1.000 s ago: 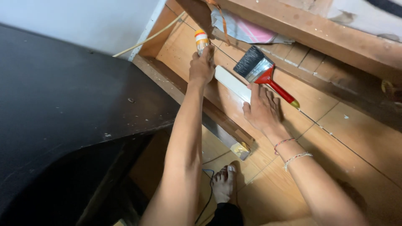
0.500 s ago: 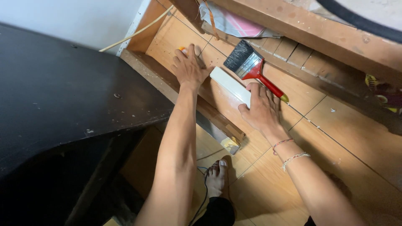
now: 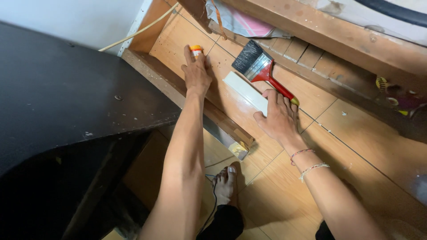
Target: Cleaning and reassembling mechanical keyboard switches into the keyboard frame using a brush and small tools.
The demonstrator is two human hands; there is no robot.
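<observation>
My left hand point(image 3: 196, 71) reaches far forward over the wooden floor, its fingers closed around a small bottle with an orange cap point(image 3: 195, 49). My right hand point(image 3: 277, 116) lies flat on the floor tiles, fingers spread, touching the near end of a white flat strip point(image 3: 242, 90). A paintbrush with black bristles and a red handle point(image 3: 260, 67) lies just beyond that strip, its handle end by my right fingertips.
A large black board point(image 3: 66, 98) fills the left side. A brown wooden rail point(image 3: 178, 89) runs diagonally beside it. A long wooden beam point(image 3: 338, 40) crosses the top right, with pink and grey sheets point(image 3: 242, 22) behind it. My bare foot point(image 3: 224, 184) rests below.
The view has shifted a little. My left hand has stayed on the small bottle and drawn it slightly nearer. My right hand has stayed on the floor by the white strip.
</observation>
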